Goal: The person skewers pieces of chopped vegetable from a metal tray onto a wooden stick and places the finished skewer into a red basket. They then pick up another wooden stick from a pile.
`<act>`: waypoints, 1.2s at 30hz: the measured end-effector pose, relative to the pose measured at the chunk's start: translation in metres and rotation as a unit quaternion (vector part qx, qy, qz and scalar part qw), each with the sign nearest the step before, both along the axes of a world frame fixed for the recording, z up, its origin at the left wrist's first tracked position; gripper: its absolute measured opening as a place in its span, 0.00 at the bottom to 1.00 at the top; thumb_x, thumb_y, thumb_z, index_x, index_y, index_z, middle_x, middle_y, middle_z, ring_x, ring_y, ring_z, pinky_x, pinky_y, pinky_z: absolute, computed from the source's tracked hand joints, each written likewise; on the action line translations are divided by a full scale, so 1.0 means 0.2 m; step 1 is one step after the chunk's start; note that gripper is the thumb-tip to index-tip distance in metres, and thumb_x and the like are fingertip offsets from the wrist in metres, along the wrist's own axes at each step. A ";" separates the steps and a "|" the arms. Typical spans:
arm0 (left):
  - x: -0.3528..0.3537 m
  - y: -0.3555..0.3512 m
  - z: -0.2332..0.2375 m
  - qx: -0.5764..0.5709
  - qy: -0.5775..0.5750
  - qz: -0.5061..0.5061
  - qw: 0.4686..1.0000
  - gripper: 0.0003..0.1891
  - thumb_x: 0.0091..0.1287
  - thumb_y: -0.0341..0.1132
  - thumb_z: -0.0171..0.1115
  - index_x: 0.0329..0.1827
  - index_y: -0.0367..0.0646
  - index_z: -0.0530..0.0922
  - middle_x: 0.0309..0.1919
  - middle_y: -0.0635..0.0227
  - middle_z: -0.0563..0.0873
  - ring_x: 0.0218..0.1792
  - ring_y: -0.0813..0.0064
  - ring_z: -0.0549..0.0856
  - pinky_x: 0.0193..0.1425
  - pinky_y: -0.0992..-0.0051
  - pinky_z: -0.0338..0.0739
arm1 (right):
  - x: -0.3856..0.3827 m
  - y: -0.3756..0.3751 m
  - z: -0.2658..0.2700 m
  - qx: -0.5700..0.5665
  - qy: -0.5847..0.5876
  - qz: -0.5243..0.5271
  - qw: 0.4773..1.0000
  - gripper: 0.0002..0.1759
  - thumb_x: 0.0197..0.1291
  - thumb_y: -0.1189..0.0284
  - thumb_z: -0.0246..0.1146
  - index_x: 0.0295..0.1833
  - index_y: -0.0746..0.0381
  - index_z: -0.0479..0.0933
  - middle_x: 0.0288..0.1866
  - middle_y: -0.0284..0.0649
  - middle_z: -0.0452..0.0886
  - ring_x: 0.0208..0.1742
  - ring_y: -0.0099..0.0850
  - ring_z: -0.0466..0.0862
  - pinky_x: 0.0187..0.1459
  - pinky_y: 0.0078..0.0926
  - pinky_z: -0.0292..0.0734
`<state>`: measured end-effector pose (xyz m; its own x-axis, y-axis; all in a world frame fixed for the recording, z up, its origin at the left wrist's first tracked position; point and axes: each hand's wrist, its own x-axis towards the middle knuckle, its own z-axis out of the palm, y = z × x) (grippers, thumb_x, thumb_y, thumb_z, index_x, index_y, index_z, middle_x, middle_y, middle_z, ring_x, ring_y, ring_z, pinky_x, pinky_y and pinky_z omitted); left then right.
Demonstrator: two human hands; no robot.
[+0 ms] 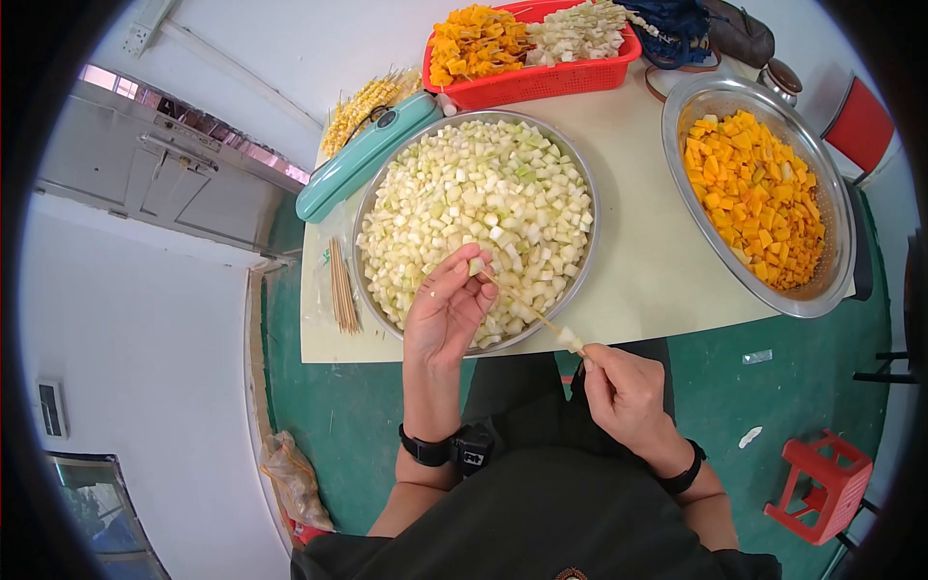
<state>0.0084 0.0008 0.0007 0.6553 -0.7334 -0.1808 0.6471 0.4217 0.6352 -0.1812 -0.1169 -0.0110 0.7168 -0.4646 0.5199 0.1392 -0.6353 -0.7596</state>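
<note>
My left hand (448, 304) is pinching a pale green-white cube (476, 266) between thumb and fingertips, over the near part of a round metal basin (592, 208). The basin is heaped with pale green-white cubes (474, 193), which look like cut melon or gourd. Below and to the right, my right hand (623, 394) grips the lower end of a thin wooden skewer (543, 319), just in front of the table edge. Pale pieces (570, 339) sit on the skewer near my right fingers. The skewer slants up to the left, its tip at the pinched cube.
Bare skewers (342, 290) lie left of the basin, near a teal sealer-like device (367, 159). A red basket (541, 85) holds orange and white skewered pieces at the back. On the right stands a metal colander (839, 232) of orange cubes (759, 198). A red stool (822, 488) is on the floor.
</note>
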 end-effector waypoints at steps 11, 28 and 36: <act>-0.02 0.00 0.02 0.064 -0.059 0.021 0.996 0.13 0.66 0.26 0.54 0.52 0.34 0.75 0.43 0.60 0.81 0.44 0.69 0.81 0.45 0.73 0.79 | 0.00 0.00 -0.01 -0.009 -0.002 -0.002 1.000 0.09 0.47 0.85 0.60 0.37 0.68 0.75 0.17 0.39 0.73 0.15 0.31 0.74 0.17 0.24 0.67; 0.02 0.02 -0.04 0.041 -0.091 0.046 0.994 0.08 0.63 0.25 0.58 0.45 0.36 0.78 0.40 0.58 0.83 0.37 0.75 0.81 0.42 0.77 0.78 | 0.00 0.01 -0.01 -0.015 -0.006 -0.004 1.000 0.09 0.47 0.85 0.60 0.37 0.67 0.75 0.17 0.39 0.73 0.14 0.31 0.73 0.16 0.25 0.65; 0.03 0.04 -0.01 0.121 -0.180 0.047 0.975 0.08 0.63 0.24 0.58 0.44 0.35 0.80 0.40 0.60 0.84 0.39 0.76 0.81 0.44 0.78 0.78 | -0.01 0.01 -0.01 -0.024 -0.008 -0.002 1.000 0.09 0.46 0.85 0.60 0.36 0.67 0.75 0.17 0.39 0.74 0.14 0.31 0.74 0.16 0.25 0.66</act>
<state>0.0140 0.0087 -0.0018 0.7709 -0.6311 -0.0859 0.3287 0.2787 0.9024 -0.1825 -0.1150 -0.0132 0.7067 -0.4419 0.5526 0.1476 -0.6717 -0.7260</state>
